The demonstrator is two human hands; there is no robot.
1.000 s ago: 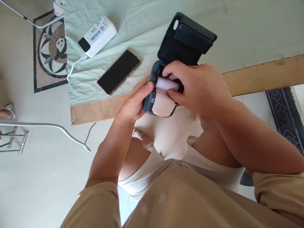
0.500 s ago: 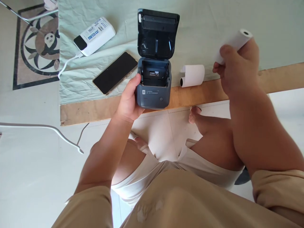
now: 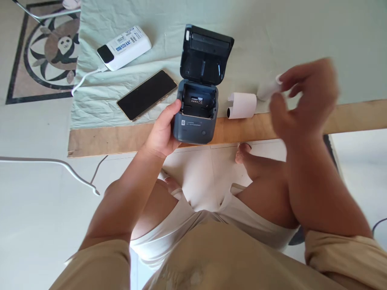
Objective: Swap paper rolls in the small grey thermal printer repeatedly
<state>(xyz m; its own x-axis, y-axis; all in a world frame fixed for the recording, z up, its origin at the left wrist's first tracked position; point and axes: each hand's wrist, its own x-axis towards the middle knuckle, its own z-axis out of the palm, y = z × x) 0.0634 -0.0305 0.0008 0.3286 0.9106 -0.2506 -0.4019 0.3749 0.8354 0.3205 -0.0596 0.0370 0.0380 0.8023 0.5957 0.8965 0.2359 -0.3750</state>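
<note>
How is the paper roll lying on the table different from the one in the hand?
The paper roll on the table lies still by itself at the cloth's edge, beside the open printer; the roll in the right hand, the held roll, is up off the table. The lying roll is sharp and shows its curled end; the held roll is blurred and partly hidden by fingers. Both are white.

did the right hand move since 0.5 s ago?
Yes. The right hand dropped lower, toward the wooden board edge, with the paper roll in its fingers now close to the cloth.
</note>
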